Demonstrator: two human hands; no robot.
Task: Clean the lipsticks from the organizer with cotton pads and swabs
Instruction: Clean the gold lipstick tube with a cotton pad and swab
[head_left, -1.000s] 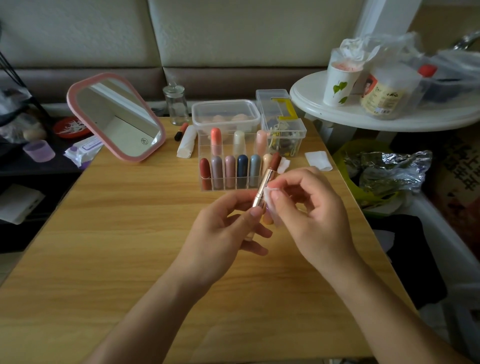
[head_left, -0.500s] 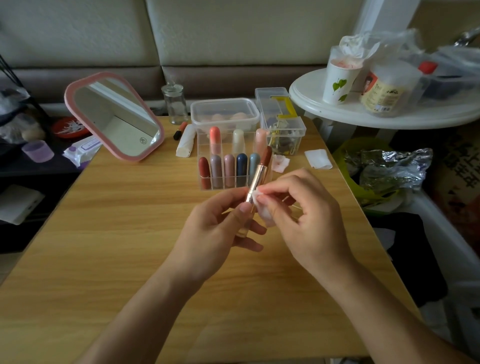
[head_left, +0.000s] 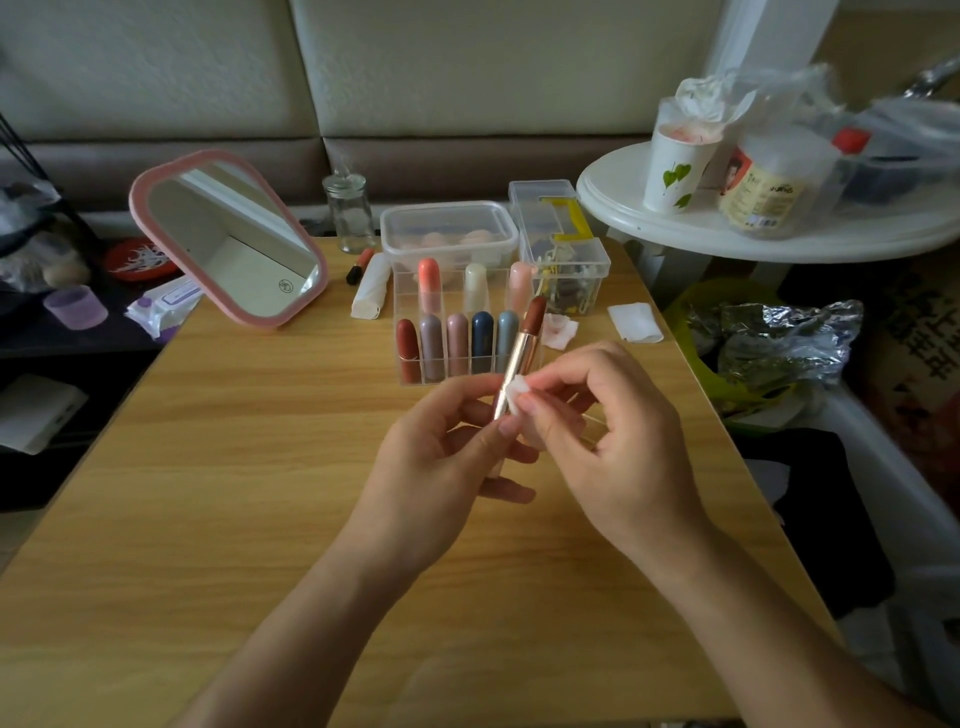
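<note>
My left hand (head_left: 441, 457) grips an uncapped lipstick (head_left: 521, 353) with a gold tube and a brown-red bullet, tilted up and to the right. My right hand (head_left: 608, 447) pinches a white cotton pad (head_left: 518, 397) against the gold tube. Behind them a clear acrylic organizer (head_left: 410, 376) holds several capped lipsticks in red, mauve, pink, navy, grey, coral, cream and peach. A stained used pad (head_left: 562, 330) and a clean pad (head_left: 635, 322) lie to the organizer's right.
On the wooden table (head_left: 234, 493) stand a pink-framed mirror (head_left: 228, 239), a glass jar (head_left: 352, 210), a lidded clear box (head_left: 449, 228), a clear storage box (head_left: 563, 249) and a white tube (head_left: 371, 286). At the right, a white round table (head_left: 779, 234) carries a cup and bags.
The hands and the lipstick have shifted slightly left and down. The cotton pad has slid down the gold tube, away from the bullet.
</note>
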